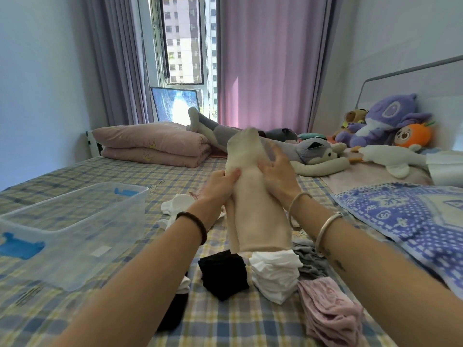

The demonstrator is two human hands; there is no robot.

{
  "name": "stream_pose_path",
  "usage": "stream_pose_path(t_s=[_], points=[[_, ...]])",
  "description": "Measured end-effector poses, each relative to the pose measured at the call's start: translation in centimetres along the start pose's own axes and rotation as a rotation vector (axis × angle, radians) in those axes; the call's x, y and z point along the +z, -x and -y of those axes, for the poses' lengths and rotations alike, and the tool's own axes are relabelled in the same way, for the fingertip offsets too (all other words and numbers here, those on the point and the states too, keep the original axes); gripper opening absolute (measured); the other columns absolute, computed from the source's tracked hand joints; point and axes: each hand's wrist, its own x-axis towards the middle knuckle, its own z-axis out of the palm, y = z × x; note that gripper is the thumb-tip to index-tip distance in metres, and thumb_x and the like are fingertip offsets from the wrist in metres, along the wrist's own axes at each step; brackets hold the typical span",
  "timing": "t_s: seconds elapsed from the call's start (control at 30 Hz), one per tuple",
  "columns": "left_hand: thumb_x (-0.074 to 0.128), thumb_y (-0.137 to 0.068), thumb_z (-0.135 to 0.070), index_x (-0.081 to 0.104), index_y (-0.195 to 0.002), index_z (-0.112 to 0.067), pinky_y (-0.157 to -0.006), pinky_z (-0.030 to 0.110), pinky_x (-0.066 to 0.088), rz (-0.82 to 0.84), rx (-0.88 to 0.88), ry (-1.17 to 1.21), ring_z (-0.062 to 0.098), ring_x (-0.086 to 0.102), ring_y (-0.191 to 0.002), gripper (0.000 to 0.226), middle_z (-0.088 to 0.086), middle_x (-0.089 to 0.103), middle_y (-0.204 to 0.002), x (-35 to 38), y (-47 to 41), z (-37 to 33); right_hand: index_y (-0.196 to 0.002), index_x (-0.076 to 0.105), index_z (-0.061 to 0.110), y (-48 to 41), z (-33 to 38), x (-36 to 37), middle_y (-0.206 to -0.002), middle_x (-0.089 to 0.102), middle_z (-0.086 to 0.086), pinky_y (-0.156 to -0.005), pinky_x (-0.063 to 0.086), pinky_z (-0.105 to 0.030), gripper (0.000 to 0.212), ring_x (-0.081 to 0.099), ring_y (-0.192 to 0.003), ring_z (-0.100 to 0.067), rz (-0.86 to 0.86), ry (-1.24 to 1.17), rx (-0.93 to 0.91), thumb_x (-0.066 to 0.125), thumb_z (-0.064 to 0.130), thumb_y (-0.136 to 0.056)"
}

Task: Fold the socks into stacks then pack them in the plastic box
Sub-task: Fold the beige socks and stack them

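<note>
Print on the bedsheet (156,188) is too blurred to read.

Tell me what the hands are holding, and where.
Both the left hand and right hand pinch the long beige fabric sock at its opposite side edges, above mid-length.

Sunlit window (186,41) between lilac curtains (260,61) behind plaid bed (105,176).
</note>
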Motion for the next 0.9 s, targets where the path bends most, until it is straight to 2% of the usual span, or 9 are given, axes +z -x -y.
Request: stream_pose_path(t_s=[0.1,0.17,0.27,0.37,0.5,0.63,0.77,0.83,0.9], points=[[0.045,-0.095,-0.022,0.050,-0.122,0.001,-0.086,0.037,0.048,-0.073,-0.016,-0.027,0.026,0.058,-0.098,0.035,0.016,0.059,-0.108,0.4,-0.3,-0.1,-0.146,0.017,0.023,0.1,-0.3,0.2,-0.138,0.047,-0.014,-0.106,0.036,-0.035,0.062,0.048,-0.123,-0.027,-0.016,-0.055,0.067,0.049,0.019,-0.093],[0.042,-0.095,-0.017,0.041,-0.132,-0.012,-0.088,0.037,0.048,-0.110,0.000,-0.006,0.024,0.055,-0.102,0.037,0.012,0.050,-0.115,0.2,-0.3,-0.1,-0.146,0.015,0.026,0.2,-0.4,-0.1,-0.146,0.035,-0.007,-0.104,0.031,-0.030,0.068,0.038,-0.130,-0.022,0.088,-0.099,0.091,0.053,0.021,-0.090],[0.037,-0.095,-0.008,0.060,-0.092,-0.020,-0.062,0.026,0.046,-0.075,0.052,0.052,0.013,0.050,-0.073,0.026,0.008,0.053,-0.100,-0.4,-0.1,-0.5,-0.142,0.030,0.029,0.6,-0.5,-0.7,-0.145,0.035,-0.004,-0.097,0.035,-0.026,0.065,0.040,-0.126,-0.019,0.331,-0.035,0.073,0.061,0.022,-0.085],[0.051,-0.090,-0.010,0.061,-0.089,-0.021,-0.072,0.028,0.048,0.047,0.038,0.105,0.017,0.055,-0.085,0.015,0.013,0.057,-0.108,-0.9,0.3,-0.6,-0.125,0.051,0.029,0.9,-0.7,-1.0,-0.126,0.050,-0.005,-0.082,0.050,-0.026,0.048,0.053,-0.107,-0.019,0.482,-0.036,0.073,0.067,0.019,-0.080],[0.075,-0.073,-0.023,0.046,-0.120,-0.025,-0.077,0.032,0.048,0.190,0.021,-0.286,0.020,0.053,-0.098,0.055,0.002,0.049,-0.110,-1.4,0.6,-1.0,-0.118,0.054,0.019,0.7,-0.9,-1.2,-0.111,0.053,-0.005,-0.073,0.045,-0.022,0.048,0.052,-0.095,-0.015,0.387,0.158,-0.004,0.074,0.014,-0.074],[0.076,-0.071,-0.017,0.041,-0.129,-0.018,-0.080,0.032,0.047,0.263,0.063,-0.548,0.019,0.051,-0.099,0.067,0.005,0.049,-0.114,-1.6,0.5,-1.4,-0.118,0.051,0.015,0.6,-1.3,-1.1,-0.102,0.051,0.000,-0.074,0.040,-0.023,0.056,0.051,-0.091,-0.013,0.343,0.305,-0.038,0.078,0.021,-0.069],[0.069,-0.074,-0.019,0.060,-0.090,-0.019,-0.069,0.030,0.039,0.107,0.249,-0.859,0.021,0.052,-0.087,0.018,0.006,0.057,-0.092,-1.6,0.2,-1.0,-0.088,0.056,0.020,0.4,-1.2,-1.1,-0.090,0.058,-0.001,-0.070,0.041,-0.026,0.031,0.054,-0.084,-0.015,0.290,0.431,-0.102,0.077,0.032,-0.068],[0.068,-0.071,-0.022,0.059,-0.067,-0.020,-0.067,0.030,0.036,0.052,0.284,-0.829,0.021,0.048,-0.084,0.009,0.008,0.053,-0.084,-1.7,-0.2,-0.9,-0.072,0.054,0.022,0.1,-1.2,-1.2,-0.085,0.061,-0.004,-0.069,0.043,-0.028,0.025,0.055,-0.082,-0.017,0.254,0.424,-0.109,0.077,0.032,-0.068],[0.068,-0.066,-0.027,0.065,-0.074,-0.016,-0.065,0.030,0.040,0.060,0.190,-0.587,0.020,0.051,-0.081,0.013,0.007,0.057,-0.082,-1.9,-0.6,-0.7,-0.067,0.054,0.023,-0.1,-1.4,-1.5,-0.077,0.060,-0.001,-0.062,0.046,-0.022,0.022,0.056,-0.076,-0.015,0.276,0.208,-0.028,0.076,0.022,-0.071]])
